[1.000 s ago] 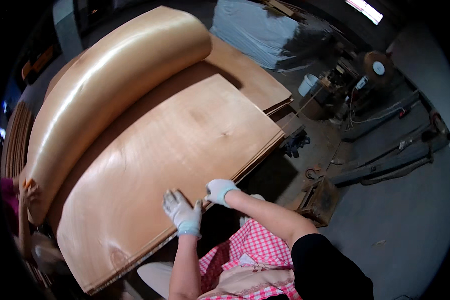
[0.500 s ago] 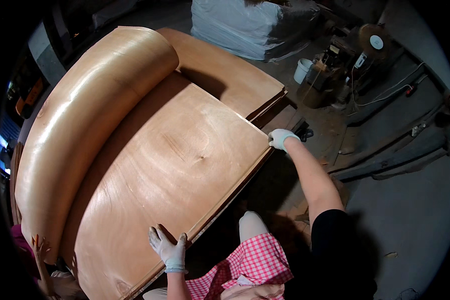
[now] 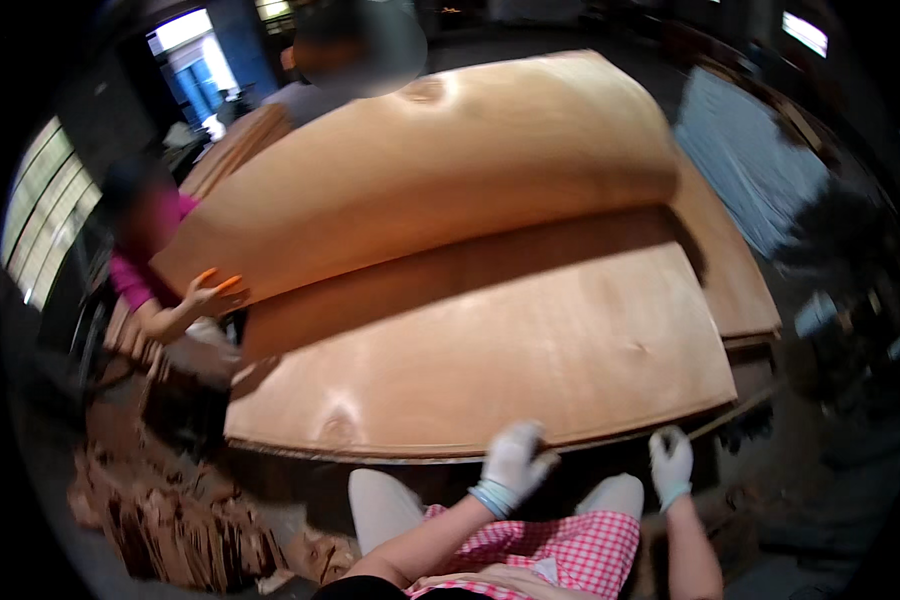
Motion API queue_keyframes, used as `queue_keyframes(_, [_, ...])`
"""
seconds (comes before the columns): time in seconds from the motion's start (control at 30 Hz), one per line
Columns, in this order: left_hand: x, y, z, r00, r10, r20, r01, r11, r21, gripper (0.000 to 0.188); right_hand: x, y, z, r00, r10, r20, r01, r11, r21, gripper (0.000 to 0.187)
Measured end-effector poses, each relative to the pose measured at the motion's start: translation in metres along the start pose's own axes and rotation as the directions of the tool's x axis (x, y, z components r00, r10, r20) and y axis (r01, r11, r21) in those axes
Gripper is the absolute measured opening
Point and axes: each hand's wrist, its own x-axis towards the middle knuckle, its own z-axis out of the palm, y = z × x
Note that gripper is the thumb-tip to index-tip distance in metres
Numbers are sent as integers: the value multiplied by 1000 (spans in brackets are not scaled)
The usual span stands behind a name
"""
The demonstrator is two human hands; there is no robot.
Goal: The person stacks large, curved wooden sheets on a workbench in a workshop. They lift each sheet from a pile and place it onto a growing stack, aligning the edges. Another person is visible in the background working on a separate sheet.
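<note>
A broad stack of pale wood veneer sheets (image 3: 490, 350) lies in front of me, its front edge toward my legs. The top sheet is bent back into a large curl (image 3: 450, 170) along the far side. My left hand (image 3: 513, 465), in a white glove, is at the front edge, thumb apart from the fingers; it is slightly blurred. My right hand (image 3: 671, 462), also gloved, is just off the right front corner with its fingers closed. A thin pale strip (image 3: 732, 412) runs out from it to the upper right.
At the left a co-worker in a magenta top (image 3: 135, 285) has a hand (image 3: 215, 295) with orange fingertips by the curled sheet. Torn veneer scraps (image 3: 180, 520) are piled at the lower left. A plastic-wrapped stack (image 3: 750, 160) stands at the far right.
The view has swung left, bringing the co-worker into fuller view. My right hand has come off the sheet's corner toward me. My left hand has moved along the front edge toward the right.
</note>
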Motion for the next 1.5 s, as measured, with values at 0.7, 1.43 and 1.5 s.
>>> queue_keyframes(0.7, [-139, -8, -77, 867, -492, 77, 286, 366, -886, 4, -160, -164, 142, 702, -128, 701, 115, 991, 67, 24])
queue_keyframes(1.43, [-216, -386, -420, 57, -656, -752, 749, 526, -402, 14, -50, -153, 134, 685, 181, 706, 258, 845, -468, 21])
queue_keyframes(1.5, [-219, -395, -425, 103, -691, -716, 812, 474, -340, 21, -53, -156, 145, 656, 202, 727, 262, 843, -470, 22])
